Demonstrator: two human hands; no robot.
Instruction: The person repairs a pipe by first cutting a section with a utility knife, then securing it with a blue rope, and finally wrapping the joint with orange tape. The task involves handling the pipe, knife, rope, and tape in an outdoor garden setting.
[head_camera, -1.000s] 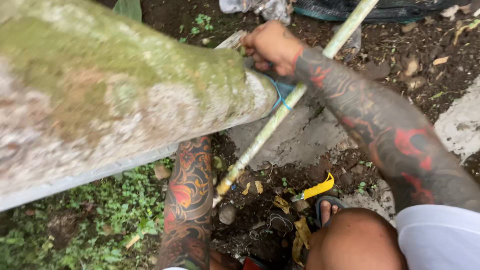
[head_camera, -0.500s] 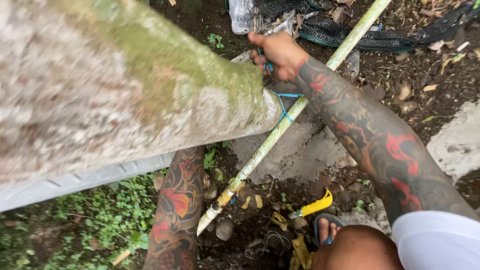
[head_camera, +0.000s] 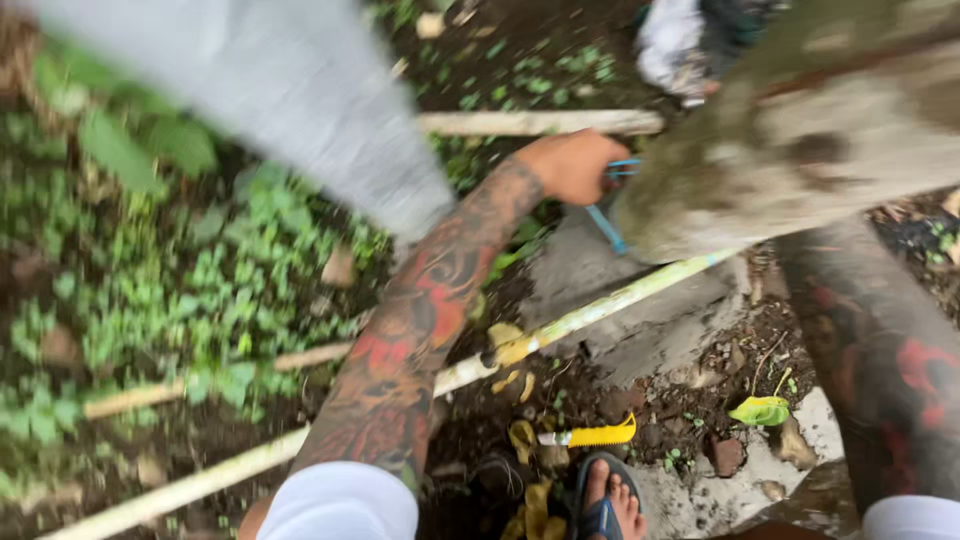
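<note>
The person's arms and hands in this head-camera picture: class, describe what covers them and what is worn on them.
Both forearms are bare and covered in dense tattoos in red, orange and dark ink. The left arm and the right arm each end in a short white sleeve at the bottom edge. The left hand wears no glove; the right hand is hidden.

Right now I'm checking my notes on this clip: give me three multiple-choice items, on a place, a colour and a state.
1. Where does the yellow-handled tool lie? A on soil by the sandalled foot; B on the mossy trunk; C in a hand.
2. Colour of the thin cord? A red; B blue; C white.
3. The left hand is: A spread flat; B closed on the cord; C hidden.
1 A, it rests on dirt beside the toes; 2 B, plainly blue; 3 B, fingers curl around it.
</note>
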